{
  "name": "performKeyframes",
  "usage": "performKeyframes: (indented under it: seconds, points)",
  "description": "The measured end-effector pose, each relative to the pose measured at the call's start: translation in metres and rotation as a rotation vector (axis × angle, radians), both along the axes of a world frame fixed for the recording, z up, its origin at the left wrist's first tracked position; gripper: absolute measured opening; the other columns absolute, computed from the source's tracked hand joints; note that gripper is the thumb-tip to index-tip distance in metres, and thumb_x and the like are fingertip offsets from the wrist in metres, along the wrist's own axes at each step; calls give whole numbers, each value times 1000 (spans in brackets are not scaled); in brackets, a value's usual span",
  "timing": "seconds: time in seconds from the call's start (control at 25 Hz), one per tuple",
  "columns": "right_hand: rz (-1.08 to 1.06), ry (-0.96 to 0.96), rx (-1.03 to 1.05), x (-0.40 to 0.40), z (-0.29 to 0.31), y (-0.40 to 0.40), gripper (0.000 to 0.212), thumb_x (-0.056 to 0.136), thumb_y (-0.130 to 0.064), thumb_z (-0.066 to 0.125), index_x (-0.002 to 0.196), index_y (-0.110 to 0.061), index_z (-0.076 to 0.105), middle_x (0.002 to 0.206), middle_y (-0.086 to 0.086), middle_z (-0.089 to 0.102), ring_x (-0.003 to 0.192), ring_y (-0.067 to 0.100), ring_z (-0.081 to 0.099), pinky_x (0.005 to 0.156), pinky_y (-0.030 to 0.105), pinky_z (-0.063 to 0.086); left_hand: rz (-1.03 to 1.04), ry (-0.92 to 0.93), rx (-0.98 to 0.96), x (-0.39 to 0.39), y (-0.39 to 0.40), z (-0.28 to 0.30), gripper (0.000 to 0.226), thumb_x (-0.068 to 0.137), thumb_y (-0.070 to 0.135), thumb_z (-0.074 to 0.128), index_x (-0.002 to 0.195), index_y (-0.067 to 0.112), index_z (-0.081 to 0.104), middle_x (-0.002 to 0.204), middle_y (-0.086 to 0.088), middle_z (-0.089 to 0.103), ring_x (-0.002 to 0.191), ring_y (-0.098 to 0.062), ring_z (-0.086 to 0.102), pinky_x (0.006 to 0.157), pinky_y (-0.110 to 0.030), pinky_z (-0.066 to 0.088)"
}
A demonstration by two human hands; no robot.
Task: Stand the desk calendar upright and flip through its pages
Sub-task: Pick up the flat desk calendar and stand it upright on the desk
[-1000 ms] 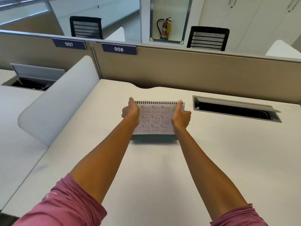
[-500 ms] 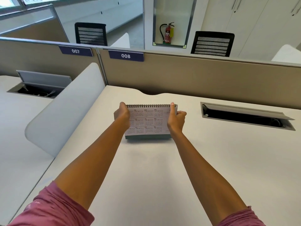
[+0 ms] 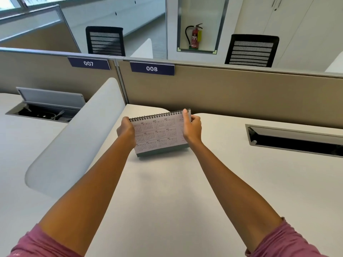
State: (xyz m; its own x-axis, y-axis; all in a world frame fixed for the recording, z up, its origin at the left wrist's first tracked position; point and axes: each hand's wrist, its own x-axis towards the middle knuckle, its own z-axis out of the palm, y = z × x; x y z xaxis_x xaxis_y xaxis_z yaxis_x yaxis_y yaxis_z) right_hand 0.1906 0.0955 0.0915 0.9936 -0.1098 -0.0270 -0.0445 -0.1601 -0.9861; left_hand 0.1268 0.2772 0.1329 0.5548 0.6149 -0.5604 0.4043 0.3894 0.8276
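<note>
The printed dates on the desk calendar (image 3: 157, 134) are too small to be read, and its side edges are covered by the left hand (image 3: 126, 129) and right hand (image 3: 192, 129).

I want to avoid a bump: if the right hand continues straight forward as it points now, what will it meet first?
Probably the tan partition behind the desk. The right hand grips the calendar and points away from the person; nothing else shows between, though depth is unclear.

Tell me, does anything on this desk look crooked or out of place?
Only slightly: the desk calendar, gripped by the left hand and right hand, sits skewed, its spiral edge higher on the right. The cable hatch on the neighbouring desk stands open. Nothing looks spilled or damaged.
</note>
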Motion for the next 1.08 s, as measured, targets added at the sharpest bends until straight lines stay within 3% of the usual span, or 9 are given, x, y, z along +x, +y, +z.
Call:
performKeyframes:
  seconds: [0.08, 0.24, 0.52, 0.68, 0.84, 1.08]
  points:
    - [24, -21, -9, 14, 0, 14, 47, 96, -51, 46, 77, -8, 48, 80, 5, 58, 66, 11, 56, 53, 17, 38, 32, -4, -5, 12, 15, -3, 28, 93, 44, 37, 83, 20, 49, 83, -2, 64, 82, -17, 58, 57, -29, 40]
    - [89, -41, -79, 35, -11, 43, 45, 96, -51, 46, 102, -7, 52, 110, 9, 56, 92, 17, 61, 61, 15, 44, 78, 1, 4, 29, 42, -7, 27, 93, 44, 38, 82, 21, 46, 83, -1, 65, 80, -16, 59, 56, -27, 39]
    - [149, -92, -72, 66, -29, 76, 44, 95, -47, 51, 117, -9, 50, 120, 7, 47, 102, 16, 57, 81, 27, 54, 106, -24, 75, 56, 72, -15, 28, 95, 45, 37, 80, 23, 46, 82, 1, 64, 80, -15, 60, 57, -25, 42]
    - [174, -90, -56, 78, -37, 88, 42, 95, -43, 53, 121, -10, 48, 121, 7, 46, 98, 11, 55, 71, 15, 49, 108, -29, 119, 67, 86, -20, 29, 95, 46, 37, 80, 23, 46, 81, 1, 64, 79, -14, 59, 57, -24, 41]
    - [157, -114, -37, 81, -44, 93, 42, 95, -38, 55, 125, -10, 47, 122, 7, 45, 98, 9, 55, 66, 12, 48, 118, -36, 124, 76, 93, -26, 31, 94, 49, 38, 80, 23, 47, 83, 2, 65, 80, -15, 61, 60, -23, 42]
    - [213, -108, 3, 84, -44, 98, 48, 92, -28, 63, 131, -8, 41, 128, 8, 40, 109, 15, 53, 72, 14, 46, 204, -61, 148, 85, 96, -29, 32, 91, 51, 40, 77, 23, 48, 83, 2, 67, 81, -15, 63, 64, -23, 46]
